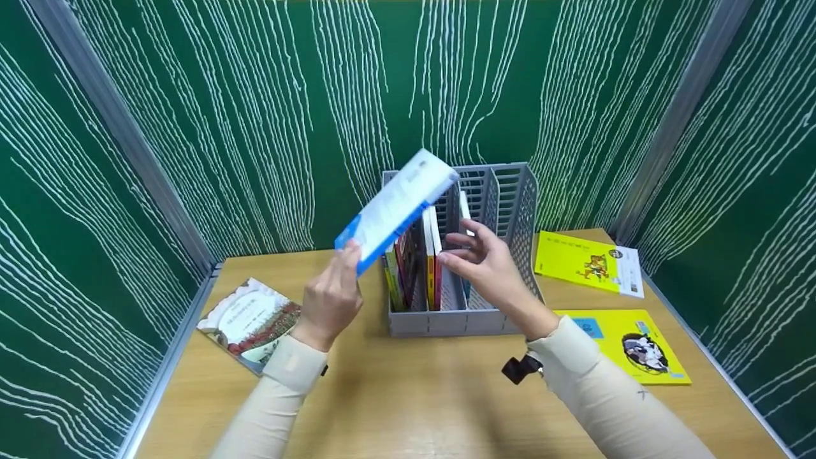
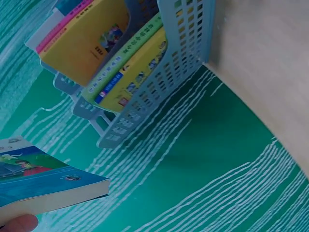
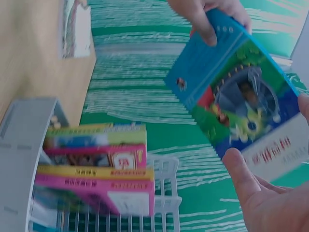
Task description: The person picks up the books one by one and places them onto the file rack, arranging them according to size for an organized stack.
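Note:
My left hand (image 1: pixel 333 296) grips a blue-and-white paperback book (image 1: pixel 396 210) by its blue end, holding it tilted in the air over the left part of a grey plastic book rack (image 1: pixel 456 324). The cover, with a cartoon picture, shows in the right wrist view. My right hand (image 1: pixel 491 264) hovers over the middle of the rack, fingers apart and loosely bent, near the book's white end. Whether its thumb (image 3: pixel 236 162) touches the book I cannot tell. Several books stand upright in the rack, among them a pink one (image 3: pixel 96 186) and a yellow one (image 2: pixel 87 43).
A book with a flowery cover (image 1: pixel 258 319) lies on the table at the left. Two yellow books lie right of the rack, one farther back (image 1: pixel 574 258) and one nearer (image 1: pixel 618 357), partly behind my right sleeve. Green walls with white lines enclose the table.

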`<state>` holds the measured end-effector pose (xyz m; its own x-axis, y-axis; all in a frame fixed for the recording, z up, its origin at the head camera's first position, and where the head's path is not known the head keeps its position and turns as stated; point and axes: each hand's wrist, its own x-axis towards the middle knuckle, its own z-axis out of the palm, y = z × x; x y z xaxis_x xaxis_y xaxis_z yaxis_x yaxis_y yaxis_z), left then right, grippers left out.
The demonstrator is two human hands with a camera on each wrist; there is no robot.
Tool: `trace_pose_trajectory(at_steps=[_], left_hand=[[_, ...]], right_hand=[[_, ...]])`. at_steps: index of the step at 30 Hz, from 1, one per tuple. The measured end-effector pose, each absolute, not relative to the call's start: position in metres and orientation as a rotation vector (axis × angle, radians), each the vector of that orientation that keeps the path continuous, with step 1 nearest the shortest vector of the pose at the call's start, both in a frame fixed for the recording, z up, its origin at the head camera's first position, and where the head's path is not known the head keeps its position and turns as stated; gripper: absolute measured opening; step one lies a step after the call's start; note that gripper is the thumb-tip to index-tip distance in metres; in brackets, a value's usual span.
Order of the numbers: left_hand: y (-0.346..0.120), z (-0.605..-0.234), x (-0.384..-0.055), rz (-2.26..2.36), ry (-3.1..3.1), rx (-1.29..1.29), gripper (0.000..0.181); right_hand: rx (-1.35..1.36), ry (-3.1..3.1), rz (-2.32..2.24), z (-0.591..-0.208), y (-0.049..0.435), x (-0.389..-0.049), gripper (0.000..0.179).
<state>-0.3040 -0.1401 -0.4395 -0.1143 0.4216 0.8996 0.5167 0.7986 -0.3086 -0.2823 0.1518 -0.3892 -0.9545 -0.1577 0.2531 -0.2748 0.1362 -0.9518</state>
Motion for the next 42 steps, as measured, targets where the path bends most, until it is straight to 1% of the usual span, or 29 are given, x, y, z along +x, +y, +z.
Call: trace_pose_trajectory(at_steps=[2,7,9,14,18,21,24,31,37,40,42], left_hand=[[-0.136,-0.439,-0.304,-0.046,-1.699,-0.752,0.051],[-0.127,-0.438,-0.303,0.056,-1.634,-0.79,0.028],[-0.123,-0.437,-0.303,0.092,-1.621,-0.806,0.025],[-0.116,-0.438,-0.301,0.179,-1.613,-0.855,0.025],[-0.112,-0.439,-0.3,0.229,-1.618,-0.888,0.023],[-0.112,-0.439,-0.298,0.249,-1.618,-0.912,0.023],[-0.111,-0.437,-0.298,0.254,-1.629,-0.935,0.023],[-0.106,-0.433,-0.3,0.227,-1.728,-1.002,0.03],[-0.107,-0.431,-0.304,0.146,-1.819,-0.992,0.029],[-0.111,-0.434,-0.308,0.117,-1.852,-0.961,0.038],[-0.114,-0.437,-0.311,0.106,-1.866,-0.939,0.045]], right_hand=[[0.475,-2.269,2.013,-0.389,0.148,-0.28,0.083],[0.49,-2.25,2.1,-0.389,0.14,-0.273,0.086],[0.476,-2.243,2.134,-0.39,0.138,-0.27,0.088],[0.4,-2.179,2.262,-0.391,0.132,-0.265,0.089],[0.284,-2.002,2.442,-0.391,0.129,-0.262,0.078],[0.263,-1.822,2.565,-0.391,0.129,-0.261,0.068],[0.255,-1.743,2.612,-0.392,0.13,-0.26,0.064],[0.215,-1.667,2.597,-0.396,0.136,-0.262,0.064],[0.186,-1.623,2.542,-0.394,0.15,-0.264,0.067],[0.143,-1.689,2.46,-0.388,0.161,-0.267,0.067],[0.108,-1.665,2.44,-0.386,0.168,-0.269,0.061]])
